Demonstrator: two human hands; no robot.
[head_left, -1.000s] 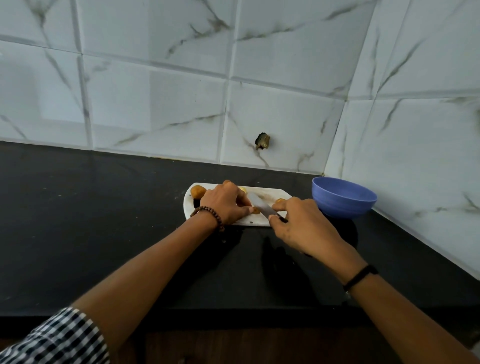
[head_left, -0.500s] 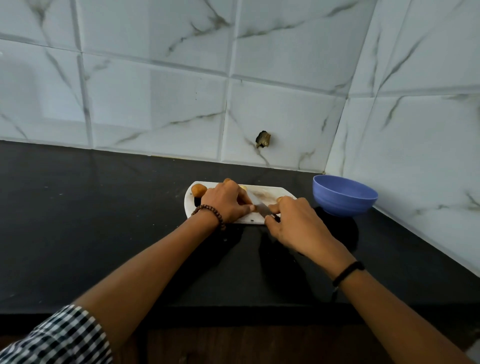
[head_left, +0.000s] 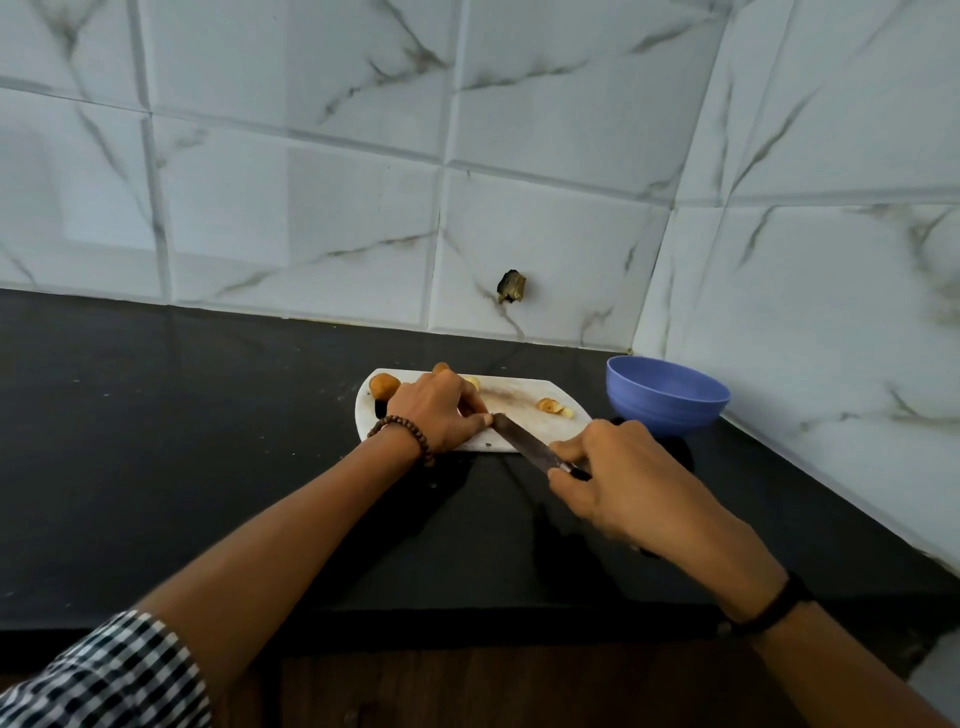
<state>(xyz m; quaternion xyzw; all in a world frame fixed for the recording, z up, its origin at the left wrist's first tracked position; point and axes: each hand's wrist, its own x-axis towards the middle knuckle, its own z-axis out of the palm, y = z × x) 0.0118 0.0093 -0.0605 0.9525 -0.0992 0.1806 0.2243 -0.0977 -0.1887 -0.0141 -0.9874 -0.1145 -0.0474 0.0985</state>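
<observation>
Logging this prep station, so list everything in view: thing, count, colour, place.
cutting board: 1, white, on counter near back wall
knife: 1, grey blade, slanting over board's near edge
food pieces: at least 4 visible, orange-brown to yellow, on board
bowl: 1, blue, right of board, in corner
counter: 1, black, below walls
wall tiles: many, white marbled, back and right
wall stub: 1, dark, above board
left hand: 1, brown bead bracelet, fingers curled on board at blade tip
right hand: 1, black wristband, grips knife handle
</observation>
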